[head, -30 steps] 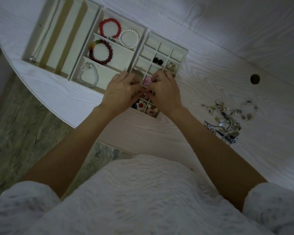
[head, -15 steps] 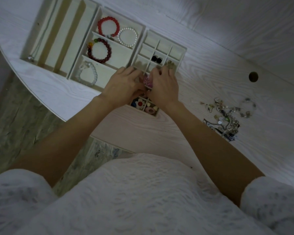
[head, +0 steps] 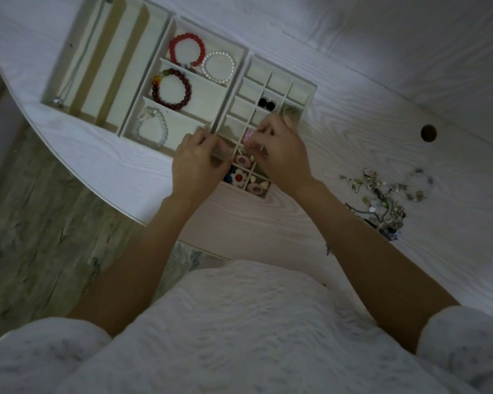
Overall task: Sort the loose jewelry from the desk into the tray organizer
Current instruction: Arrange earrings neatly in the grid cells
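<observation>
Right hand (head: 282,157) pinches small pink-and-white earring (head: 249,137) over cream grid tray organizer (head: 302,83); left hand (head: 197,166), fingers curled, grip unclear. Best: drop w/ matching pinks, avoid dividers.

Both hands reach forward, bare forearms extended: left hand (head: 196,166) curled, right hand (head: 282,155) pinching.

Both hands hover over the small-celled tray organizer (head: 299,89) on the white desk (head: 353,115): the left hand (head: 195,166) at its left wall, the right hand (head: 282,155) pinching a pink piece (head: 248,136) above a cell. A heap of loose jewelry (head: 382,200) lies near the desk's right edge, well apart from the organizer.
</observation>
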Tool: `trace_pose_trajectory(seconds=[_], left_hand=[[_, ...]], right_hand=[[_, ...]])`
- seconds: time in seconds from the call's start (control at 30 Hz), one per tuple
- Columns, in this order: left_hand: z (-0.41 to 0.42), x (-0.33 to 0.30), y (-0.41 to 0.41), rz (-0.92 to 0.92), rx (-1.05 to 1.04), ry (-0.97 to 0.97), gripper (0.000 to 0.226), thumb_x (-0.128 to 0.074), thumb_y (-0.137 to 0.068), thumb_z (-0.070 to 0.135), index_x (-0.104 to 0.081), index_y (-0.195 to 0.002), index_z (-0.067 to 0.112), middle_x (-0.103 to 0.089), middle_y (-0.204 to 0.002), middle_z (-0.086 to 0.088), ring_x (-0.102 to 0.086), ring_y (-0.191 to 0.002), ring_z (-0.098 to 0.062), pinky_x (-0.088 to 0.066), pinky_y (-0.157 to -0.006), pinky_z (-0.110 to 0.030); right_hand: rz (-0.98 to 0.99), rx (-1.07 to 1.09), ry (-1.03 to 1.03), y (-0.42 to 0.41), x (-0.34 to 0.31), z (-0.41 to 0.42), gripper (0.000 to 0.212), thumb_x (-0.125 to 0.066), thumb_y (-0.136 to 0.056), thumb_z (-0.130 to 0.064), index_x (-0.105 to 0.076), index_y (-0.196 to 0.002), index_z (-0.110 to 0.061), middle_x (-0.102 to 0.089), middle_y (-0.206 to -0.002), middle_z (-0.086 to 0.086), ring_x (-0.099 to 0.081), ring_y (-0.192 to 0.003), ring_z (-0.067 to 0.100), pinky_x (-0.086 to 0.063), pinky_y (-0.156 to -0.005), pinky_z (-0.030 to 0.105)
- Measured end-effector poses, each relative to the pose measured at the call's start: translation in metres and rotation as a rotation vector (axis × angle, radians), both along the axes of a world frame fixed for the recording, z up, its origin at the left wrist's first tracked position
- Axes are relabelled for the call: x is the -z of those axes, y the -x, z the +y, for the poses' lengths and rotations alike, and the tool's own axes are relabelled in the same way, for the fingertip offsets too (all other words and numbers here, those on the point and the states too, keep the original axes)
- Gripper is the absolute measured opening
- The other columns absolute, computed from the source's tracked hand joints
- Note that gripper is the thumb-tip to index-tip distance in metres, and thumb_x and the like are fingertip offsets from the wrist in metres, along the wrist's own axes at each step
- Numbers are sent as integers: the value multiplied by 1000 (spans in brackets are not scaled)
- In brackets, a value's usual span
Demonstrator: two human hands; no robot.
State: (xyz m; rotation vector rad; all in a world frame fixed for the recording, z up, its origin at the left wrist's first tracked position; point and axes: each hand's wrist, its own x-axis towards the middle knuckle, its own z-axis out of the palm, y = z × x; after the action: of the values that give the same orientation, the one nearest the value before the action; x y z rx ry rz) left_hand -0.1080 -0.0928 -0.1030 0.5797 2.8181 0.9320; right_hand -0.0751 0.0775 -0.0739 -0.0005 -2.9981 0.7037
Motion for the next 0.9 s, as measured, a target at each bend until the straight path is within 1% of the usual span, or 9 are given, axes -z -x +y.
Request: trace_pose_trajectory(seconds=[0.23,0.3,0.37,0.43,0.5,0.57,0.63,0.8,0.9], left_hand=[[10,-5,-1,25,-30,109,20,-75,-70,26,-69,-82,11,-60,-84,-12,-55,-74,-32,-36,-66,-32],[12,-6,-1,32,-29,127,17,-75,-70,24,-72,-82,12,-60,-83,-12,-55,-73,-33,-39,-64,-35],[14,-6,0,39,-34,157,14,-76,-69,22,-72,-80,13,-61,-81,-13,-56,-71,-34,-40,-63,-36],[17,-6,1,25,-38,179,13,-74,-68,22,-73,-78,14,-61,-80,-13,-56,-71,-34,-40,-63,-36],[17,-7,2,3,-47,182,14,-71,-68,23,-73,-79,15,-61,-81,-13,-56,-73,-35,-41,-65,-37],[16,-8,2,-3,-50,181,15,-72,-67,22,-73,-81,16,-61,-82,-13,-56,-75,-35,-40,-66,-37],[16,-9,3,-5,-51,185,17,-74,-66,21,-74,-82,15,-62,-83,-13,-56,-76,-35,-39,-66,-35],[15,-8,3,-19,-56,176,17,-74,-66,19,-74,-83,17,-63,-85,-12,-56,-78,-34,-39,-67,-36],[15,-8,3,-23,-57,176,17,-74,-69,24,-74,-85,17,-63,-86,-12,-57,-80,-34,-40,-69,-37]], right_hand=[[-84,-157,-235,17,1,-12,18,-59,-79,-16,-72,-70,-7,-56,-81,8,-52,-87,29,-47,-63,40],[-128,-120,-314,14,0,-18,18,-61,-79,-17,-73,-70,-7,-58,-79,8,-53,-86,28,-44,-61,34],[-226,-92,-396,12,-1,-26,9,-74,-67,-16,-72,-62,-10,-60,-70,5,-57,-76,25,-35,-55,26],[-240,-45,-447,14,-3,-33,9,-80,-59,-17,-71,-58,-14,-61,-67,2,-59,-71,21,-34,-54,22],[-233,3,-486,15,-4,-34,7,-71,-73,-20,-74,-74,-14,-65,-84,3,-59,-86,21,-42,-63,27],[-240,40,-429,14,-3,-30,18,-59,-86,-22,-71,-92,-10,-62,-104,6,-54,-101,23,-43,-75,33],[-225,64,-362,15,-5,-27,22,-56,-89,-25,-68,-96,-8,-60,-108,8,-54,-102,24,-42,-77,35],[-262,200,-179,15,-2,-34,12,-58,-81,-18,-66,-76,-10,-58,-93,5,-55,-82,18,-33,-56,26],[-244,347,72,7,5,-37,22,-62,-80,-17,-57,-58,-19,-54,-72,-2,-52,-70,12,-28,-52,21]])
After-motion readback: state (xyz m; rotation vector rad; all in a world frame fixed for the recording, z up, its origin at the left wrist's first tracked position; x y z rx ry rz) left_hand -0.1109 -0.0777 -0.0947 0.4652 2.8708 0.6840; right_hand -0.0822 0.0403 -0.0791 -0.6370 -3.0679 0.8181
